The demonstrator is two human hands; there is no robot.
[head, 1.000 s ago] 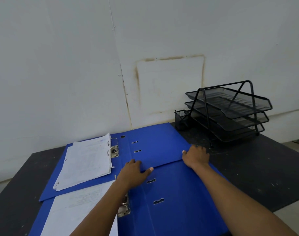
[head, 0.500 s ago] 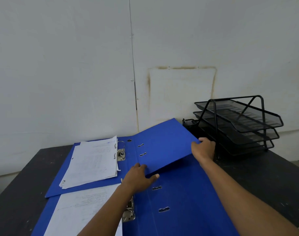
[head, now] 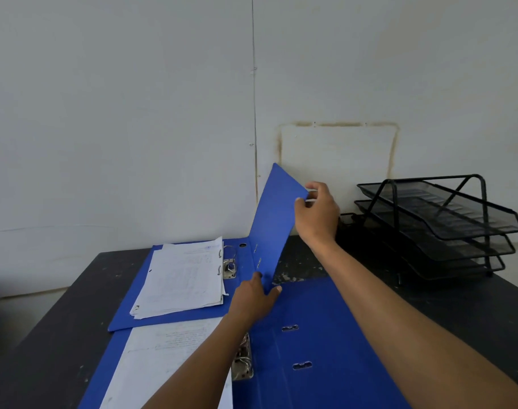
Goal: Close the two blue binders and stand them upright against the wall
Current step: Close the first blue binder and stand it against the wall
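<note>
2 blue binders, both open, overlapping on the desk (head: 458,314). The far binder (head: 166,312) lies near the wall (head: 119,113); its cover (head: 277,214) is raised, steeply tilted, top corner up against the wall area. Right hand (head: 316,215) pinches the cover's upper right edge, thumb on the near face, fingers behind. Left hand (head: 253,299) grips the cover's lower corner, thumb on one side, fingers on the other, so both grips are pressed onto the cover. 1 paper stack (head: 182,278) sits on the far binder's left half, punched onto 2 metal rings (head: 226,261), w/ the lever mech just right of it.

The near binder (head: 319,346) lies flat & open, closest to the person, far binder's lower edge resting over its top left. 1 sheet stack of paper (head: 160,358) on its left half; its metal clip (head: 243,364) partly hidden behind the left forearm. 2 slots show in its right cover.

1 black mesh letter tray (head: 446,219), 3 tiers, stands at the desk's back right, touching or near the wall; can't tell which. A small black mesh holder (head: 347,221) is just left of it, mostly behind the right hand.

Desk: dark, scuffed w/ pale flecks. Wall: off-white panels, 1 vertical seam, 1 brownish rectangular stain outline behind the raised cover.
</note>
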